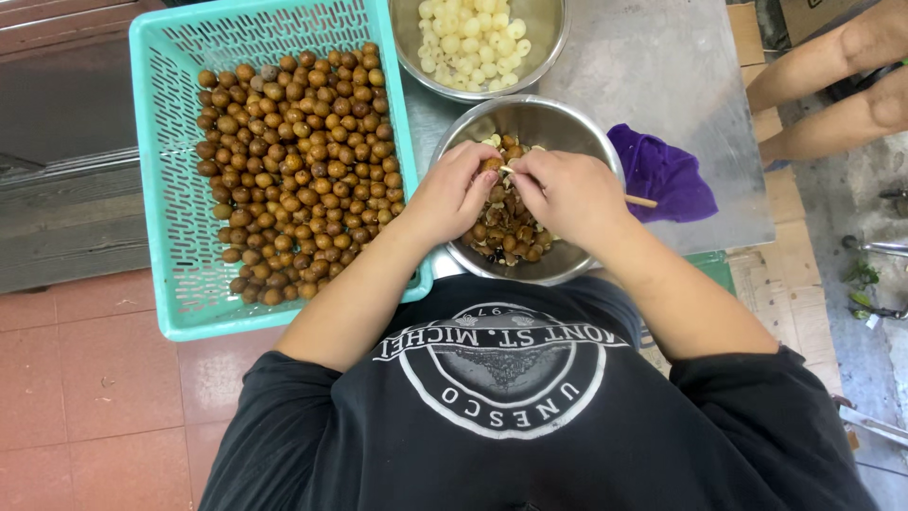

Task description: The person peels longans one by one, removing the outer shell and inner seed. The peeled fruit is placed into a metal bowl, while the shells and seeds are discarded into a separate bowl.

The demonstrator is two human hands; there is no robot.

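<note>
Both of my forearms reach forward from my black shirt and meet over the near steel bowl (567,128), elbows spread wide, wrists bent inward toward each other. My left hand (452,192) curls palm-down, its fingers (482,172) pinched shut on one small brown longan fruit (490,165) held just above the bowl's far side. My right hand (570,192) is closed in a loose fist round a thin wooden stick (640,201); the blunt end pokes out past my knuckles toward the purple cloth (662,175), and the tip points at the fruit between my left fingertips, touching it or nearly so, I cannot tell which. The fruit is round, tan-brown and dull-skinned, mostly hidden by my fingertips. Beneath my hands the bowl holds a heap of dark brown husks and seeds with a few pale scraps among them. To my left sits a turquoise plastic basket (170,189) filled with many more whole brown longans (293,170), touching the bowl's rim. Beyond, a second steel bowl (549,38) holds peeled, pale yellowish-white flesh (473,43). All rest on a grey metal table (662,66). Another person's bare arms (832,85) cross the far right corner, well apart from mine.
</note>
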